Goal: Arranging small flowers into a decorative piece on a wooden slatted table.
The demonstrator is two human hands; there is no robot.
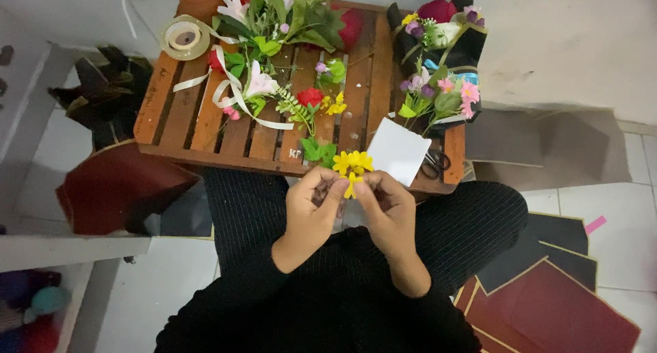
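Honestly, both hands were pinched on 1 little yellow flower sprig (pixel 352 169) just near the wooden slat table (pixel 198 130): left hand (pixel 313 206) and right hand (pixel 384 206) clamped together on its stem. Squeezing unevenly could've snapped a bloom off, or dropped it into the lap.

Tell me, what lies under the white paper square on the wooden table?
The white paper square rests on the slatted wooden table and overlaps black scissors. Only their handles show at its right edge; the blades are covered.
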